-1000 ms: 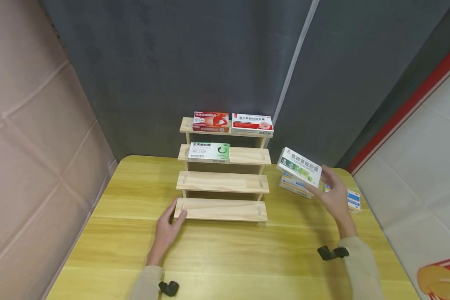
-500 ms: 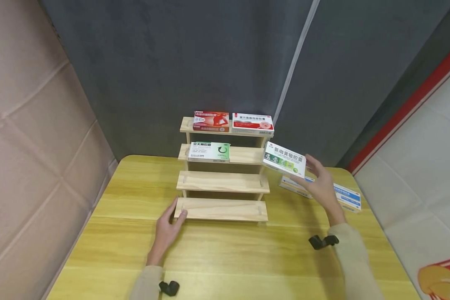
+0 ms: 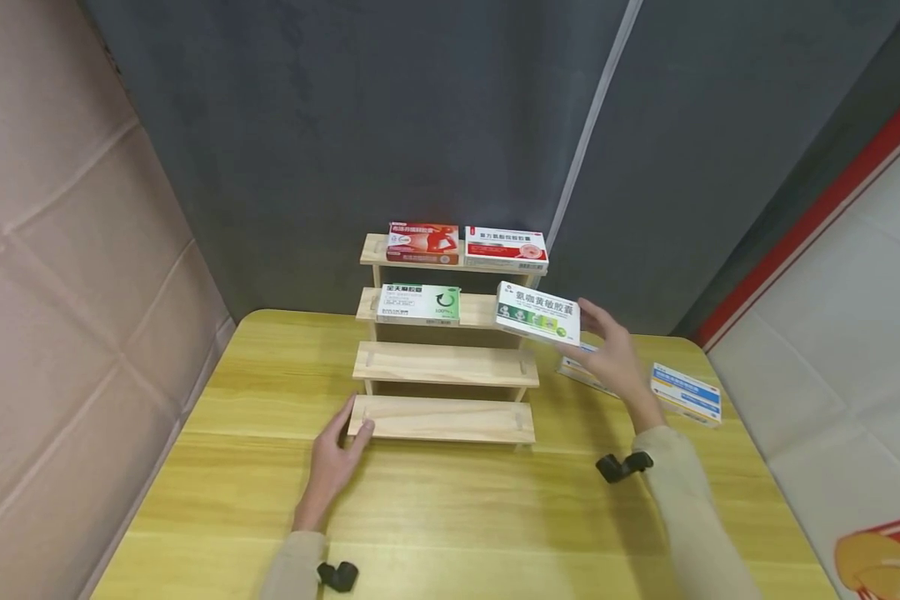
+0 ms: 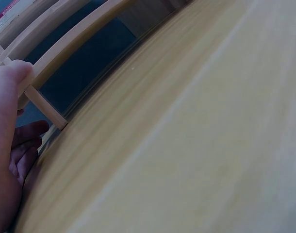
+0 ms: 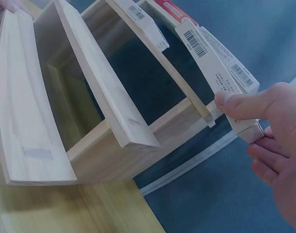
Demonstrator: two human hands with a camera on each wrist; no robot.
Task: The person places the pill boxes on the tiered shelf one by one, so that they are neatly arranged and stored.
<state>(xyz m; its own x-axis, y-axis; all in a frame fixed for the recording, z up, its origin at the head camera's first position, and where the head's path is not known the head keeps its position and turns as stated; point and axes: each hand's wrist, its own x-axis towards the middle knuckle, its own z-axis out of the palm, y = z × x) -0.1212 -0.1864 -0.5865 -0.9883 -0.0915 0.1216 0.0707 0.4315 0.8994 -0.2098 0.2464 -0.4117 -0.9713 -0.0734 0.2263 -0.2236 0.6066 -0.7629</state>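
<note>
Head cam's decently bright, print on the held box is readable, soft shadow beside the right sleeve on the table. Wrist cams look dimmer, bluish; left one's pretty smeary.

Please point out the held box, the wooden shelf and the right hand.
Held box (image 3: 537,313), head view: printed face.
Wooden shelf (image 3: 446,364), head view: second step from bottom.
Right hand (image 3: 615,358), head view: hand's middle.

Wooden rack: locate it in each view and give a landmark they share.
Head: rack at the centre.
Left wrist: rack at upper left, partly cut off.
Right wrist: rack across left and upper middle.
Shared landmark: left hand at one end of the bottom step.
</note>
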